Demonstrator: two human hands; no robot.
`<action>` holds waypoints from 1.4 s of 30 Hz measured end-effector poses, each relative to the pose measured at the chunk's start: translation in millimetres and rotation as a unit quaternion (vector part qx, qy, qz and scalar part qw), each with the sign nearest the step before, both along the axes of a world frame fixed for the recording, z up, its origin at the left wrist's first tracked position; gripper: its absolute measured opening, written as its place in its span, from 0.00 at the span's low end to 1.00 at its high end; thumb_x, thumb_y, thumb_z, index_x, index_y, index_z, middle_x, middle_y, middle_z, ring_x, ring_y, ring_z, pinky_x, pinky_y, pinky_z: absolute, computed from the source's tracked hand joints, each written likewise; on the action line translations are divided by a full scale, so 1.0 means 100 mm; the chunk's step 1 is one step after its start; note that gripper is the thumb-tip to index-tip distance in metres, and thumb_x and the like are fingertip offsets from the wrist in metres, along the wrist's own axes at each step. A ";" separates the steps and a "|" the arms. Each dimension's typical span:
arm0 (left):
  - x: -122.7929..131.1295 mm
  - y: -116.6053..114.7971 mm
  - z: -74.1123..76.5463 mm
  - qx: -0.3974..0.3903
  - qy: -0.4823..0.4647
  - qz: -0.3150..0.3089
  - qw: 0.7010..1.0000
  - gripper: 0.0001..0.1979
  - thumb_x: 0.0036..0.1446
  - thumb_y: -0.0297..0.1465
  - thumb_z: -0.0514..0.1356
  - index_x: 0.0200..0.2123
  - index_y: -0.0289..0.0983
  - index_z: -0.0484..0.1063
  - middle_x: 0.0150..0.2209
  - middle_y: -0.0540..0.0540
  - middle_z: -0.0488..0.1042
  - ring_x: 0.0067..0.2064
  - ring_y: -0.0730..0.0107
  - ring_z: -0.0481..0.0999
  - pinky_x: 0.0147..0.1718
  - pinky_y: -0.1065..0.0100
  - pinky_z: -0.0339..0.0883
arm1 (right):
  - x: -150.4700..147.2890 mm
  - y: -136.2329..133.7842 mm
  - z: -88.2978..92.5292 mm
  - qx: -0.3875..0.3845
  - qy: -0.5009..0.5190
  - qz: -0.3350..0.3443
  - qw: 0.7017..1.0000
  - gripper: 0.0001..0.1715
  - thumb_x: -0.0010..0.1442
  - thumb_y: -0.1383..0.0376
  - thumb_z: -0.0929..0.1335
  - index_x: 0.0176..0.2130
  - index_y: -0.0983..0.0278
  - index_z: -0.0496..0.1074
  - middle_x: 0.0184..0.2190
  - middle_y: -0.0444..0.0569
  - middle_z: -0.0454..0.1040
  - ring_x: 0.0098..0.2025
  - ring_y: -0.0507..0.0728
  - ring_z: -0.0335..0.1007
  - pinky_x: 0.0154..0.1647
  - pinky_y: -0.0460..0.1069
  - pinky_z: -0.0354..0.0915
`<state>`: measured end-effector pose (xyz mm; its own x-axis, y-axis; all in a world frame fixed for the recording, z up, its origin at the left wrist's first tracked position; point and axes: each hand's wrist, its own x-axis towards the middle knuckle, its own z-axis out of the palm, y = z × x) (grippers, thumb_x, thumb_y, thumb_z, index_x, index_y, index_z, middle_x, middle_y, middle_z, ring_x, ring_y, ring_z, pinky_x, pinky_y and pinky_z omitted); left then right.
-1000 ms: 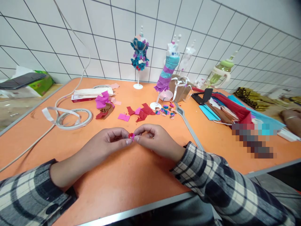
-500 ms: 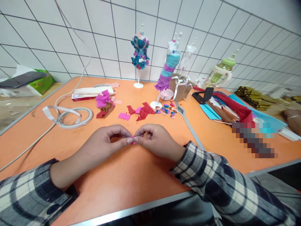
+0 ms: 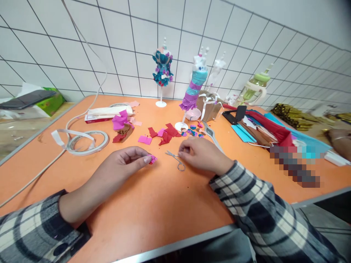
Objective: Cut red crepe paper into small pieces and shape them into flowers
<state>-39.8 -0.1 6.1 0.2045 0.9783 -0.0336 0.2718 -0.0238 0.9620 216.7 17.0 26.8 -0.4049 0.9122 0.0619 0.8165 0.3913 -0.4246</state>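
My left hand [image 3: 127, 160] is closed in a pinch on a small crumpled piece of magenta crepe paper [image 3: 153, 159], with a bit of red under it. To its right, my right hand [image 3: 201, 155] has its fingers curled round one handle of small metal scissors [image 3: 174, 156]. Their blades point left toward the paper and stand slightly apart; one finger ring shows, the other is hidden by my fingers. Beyond my hands lie red paper scraps [image 3: 168, 134], a magenta square [image 3: 144, 140] and several small coloured paper pieces [image 3: 193, 128].
A roll of white tape [image 3: 102, 142] and crumpled paper [image 3: 120, 122] lie at left. Two decorated dress forms [image 3: 162, 69] [image 3: 193, 87] stand at the back, near a green-topped bottle [image 3: 256, 87]. Folded coloured paper [image 3: 244, 133] lies at right. Another person's hand [image 3: 341, 138] shows at the right edge.
My hands have parted. My right hand has moved right and a little away, and the scissors now show at its fingertips. My left hand keeps the magenta paper in nearly the same place.
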 end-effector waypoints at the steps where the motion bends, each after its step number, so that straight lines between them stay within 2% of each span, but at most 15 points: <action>1: -0.01 0.01 -0.01 -0.005 -0.010 0.011 1.000 0.16 0.50 0.46 0.70 0.31 0.40 0.78 0.33 0.47 0.82 0.36 0.64 0.80 0.36 0.66 0.72 | 0.07 -0.01 0.02 -0.016 -0.055 -0.002 0.998 0.09 0.61 0.63 0.67 0.38 0.63 0.78 0.34 0.48 0.77 0.35 0.55 0.68 0.33 0.49 0.55; 3: -0.02 0.02 -0.02 -0.015 -0.031 0.028 0.999 0.16 0.49 0.46 0.71 0.31 0.40 0.78 0.32 0.47 0.82 0.35 0.63 0.80 0.36 0.65 0.73 | 0.13 -0.07 0.03 -0.032 -0.117 -0.003 0.993 0.15 0.62 0.61 0.68 0.47 0.62 0.77 0.38 0.50 0.78 0.37 0.57 0.71 0.33 0.50 0.55; 5: -0.03 0.02 -0.03 -0.024 -0.043 0.033 0.998 0.17 0.47 0.46 0.72 0.31 0.40 0.77 0.31 0.47 0.81 0.34 0.64 0.79 0.36 0.65 0.73 | 0.11 -0.13 0.00 -0.027 -0.148 0.005 0.989 0.18 0.64 0.59 0.67 0.52 0.62 0.75 0.42 0.53 0.77 0.41 0.59 0.72 0.34 0.50 0.57; 10: -0.05 0.04 -0.05 -0.025 -0.059 0.037 0.997 0.16 0.48 0.45 0.73 0.31 0.40 0.78 0.30 0.49 0.80 0.33 0.68 0.78 0.35 0.69 0.71 | -0.07 -0.21 -0.07 -0.017 -0.198 0.021 0.980 0.14 0.69 0.65 0.62 0.46 0.62 0.76 0.39 0.53 0.75 0.37 0.59 0.74 0.32 0.50 0.59; 16: -0.07 0.05 -0.11 -0.040 -0.140 0.063 0.987 0.19 0.43 0.47 0.75 0.31 0.40 0.80 0.29 0.51 0.80 0.33 0.71 0.77 0.35 0.74 0.71 | -0.18 -0.24 -0.05 0.018 -0.258 0.004 0.966 0.13 0.64 0.76 0.61 0.42 0.66 0.72 0.41 0.55 0.74 0.39 0.60 0.76 0.29 0.49 0.62; 20: -0.09 0.05 -0.14 -0.054 -0.165 0.076 0.982 0.20 0.42 0.45 0.77 0.38 0.43 0.82 0.34 0.51 0.82 0.37 0.72 0.78 0.38 0.76 0.71 | -0.20 -0.26 -0.05 0.005 -0.276 0.007 0.961 0.15 0.61 0.79 0.62 0.44 0.67 0.70 0.40 0.54 0.74 0.37 0.61 0.77 0.28 0.50 0.64; 25: -0.12 0.04 -0.14 -0.048 -0.161 0.061 0.984 0.25 0.49 0.44 0.74 0.50 0.46 0.80 0.35 0.49 0.84 0.39 0.70 0.79 0.41 0.75 0.72 | -0.17 -0.26 -0.09 0.016 -0.268 -0.006 0.963 0.13 0.61 0.78 0.62 0.43 0.66 0.69 0.40 0.55 0.74 0.36 0.60 0.77 0.28 0.49 0.63; 29: -0.10 0.03 -0.10 -0.026 -0.165 0.072 0.983 0.26 0.48 0.44 0.74 0.50 0.44 0.80 0.34 0.48 0.83 0.39 0.66 0.80 0.40 0.71 0.74 | -0.08 -0.14 -0.21 0.044 -0.200 0.005 0.979 0.13 0.64 0.75 0.61 0.45 0.64 0.69 0.39 0.52 0.75 0.35 0.58 0.75 0.29 0.49 0.60; 31: -0.08 0.03 -0.07 -0.015 -0.174 0.087 0.981 0.26 0.47 0.44 0.75 0.50 0.43 0.80 0.32 0.49 0.82 0.37 0.67 0.79 0.39 0.71 0.74 | -0.05 -0.05 -0.26 0.036 -0.108 0.004 0.994 0.13 0.65 0.73 0.63 0.49 0.63 0.68 0.42 0.51 0.75 0.38 0.57 0.74 0.34 0.49 0.62; 33: -0.06 0.02 -0.03 -0.006 -0.180 0.100 0.979 0.27 0.46 0.43 0.75 0.50 0.43 0.79 0.31 0.50 0.80 0.36 0.69 0.79 0.38 0.73 0.73 | -0.05 -0.01 -0.28 -0.008 0.011 0.003 1.000 0.15 0.62 0.70 0.68 0.49 0.63 0.70 0.43 0.49 0.75 0.40 0.55 0.72 0.38 0.48 0.63; 37: -0.03 -0.02 0.02 -0.010 -0.195 0.099 0.976 0.28 0.46 0.43 0.76 0.50 0.43 0.78 0.30 0.52 0.81 0.35 0.72 0.78 0.37 0.76 0.72 | -0.19 -0.13 -0.22 -0.128 0.199 0.012 0.972 0.14 0.55 0.64 0.76 0.40 0.64 0.72 0.37 0.44 0.73 0.32 0.50 0.68 0.35 0.46 0.63; 39: -0.02 -0.03 0.02 -0.021 -0.213 0.087 0.973 0.26 0.45 0.42 0.76 0.47 0.43 0.77 0.30 0.52 0.82 0.35 0.71 0.79 0.36 0.76 0.72 | -0.29 -0.24 -0.19 -0.127 0.237 0.046 0.962 0.17 0.54 0.62 0.76 0.41 0.63 0.71 0.40 0.44 0.73 0.31 0.49 0.68 0.37 0.46 0.64; 42: -0.01 -0.05 0.01 -0.023 -0.230 0.061 0.971 0.25 0.45 0.40 0.77 0.45 0.45 0.73 0.29 0.53 0.82 0.34 0.71 0.80 0.34 0.76 0.71 | -0.38 -0.36 -0.18 -0.130 0.238 0.075 0.959 0.12 0.61 0.66 0.72 0.45 0.62 0.69 0.41 0.43 0.74 0.30 0.47 0.68 0.38 0.46 0.62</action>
